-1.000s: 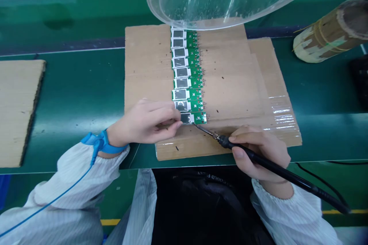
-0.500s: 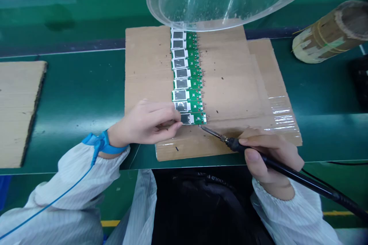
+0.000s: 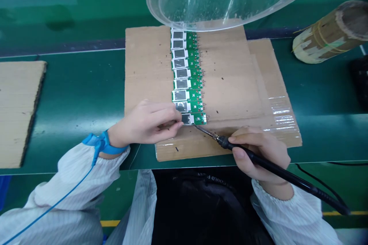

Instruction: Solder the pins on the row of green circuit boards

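Note:
Several green circuit boards (image 3: 196, 95) with small grey screens lie in a column on a cardboard sheet (image 3: 232, 84). My left hand (image 3: 151, 122) pinches the left end of the nearest circuit board (image 3: 198, 118); its fingertips cover that end. A blue wrist strap (image 3: 105, 144) circles the left wrist. My right hand (image 3: 261, 157) is closed around a black soldering iron (image 3: 270, 164), held like a pen. The iron's metal tip is at the lower edge of the nearest board, by the right side of its screen. Whether it touches cannot be told.
A clear round plastic cover (image 3: 230, 0) overhangs the far end of the board column. On the right stands a brown cylinder (image 3: 330, 34) bound with yellow bands. Another cardboard piece (image 3: 20, 111) lies at the left on the green table (image 3: 83, 88).
My right hand has moved the soldering iron left, its tip sliding along the nearest board's lower edge toward the screen. My left hand has shifted very slightly right.

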### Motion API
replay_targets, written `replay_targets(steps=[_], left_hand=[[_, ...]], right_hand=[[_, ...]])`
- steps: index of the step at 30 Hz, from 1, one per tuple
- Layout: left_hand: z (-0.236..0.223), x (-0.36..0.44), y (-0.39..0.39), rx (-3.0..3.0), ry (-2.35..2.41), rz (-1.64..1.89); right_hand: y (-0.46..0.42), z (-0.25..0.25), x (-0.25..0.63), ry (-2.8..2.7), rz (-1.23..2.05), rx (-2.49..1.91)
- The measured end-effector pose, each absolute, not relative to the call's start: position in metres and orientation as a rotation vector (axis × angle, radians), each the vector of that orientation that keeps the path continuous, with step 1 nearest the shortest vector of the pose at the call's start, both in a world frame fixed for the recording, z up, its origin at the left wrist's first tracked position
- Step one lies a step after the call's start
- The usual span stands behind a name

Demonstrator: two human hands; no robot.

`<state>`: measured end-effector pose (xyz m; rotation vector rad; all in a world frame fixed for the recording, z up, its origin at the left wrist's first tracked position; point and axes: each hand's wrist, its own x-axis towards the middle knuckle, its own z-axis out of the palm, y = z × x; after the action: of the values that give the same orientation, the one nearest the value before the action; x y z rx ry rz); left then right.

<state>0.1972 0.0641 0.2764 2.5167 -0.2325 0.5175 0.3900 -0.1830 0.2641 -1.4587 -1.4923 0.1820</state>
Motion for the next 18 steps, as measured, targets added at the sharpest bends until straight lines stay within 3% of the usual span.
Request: replay_targets(steps=[18], left_hand=[[0.279, 0.197, 0.063, 2.535, 0.043, 0.416]], right_hand=[[-0.199, 0.244, 0.387, -1.037, 0.095, -1.514]])
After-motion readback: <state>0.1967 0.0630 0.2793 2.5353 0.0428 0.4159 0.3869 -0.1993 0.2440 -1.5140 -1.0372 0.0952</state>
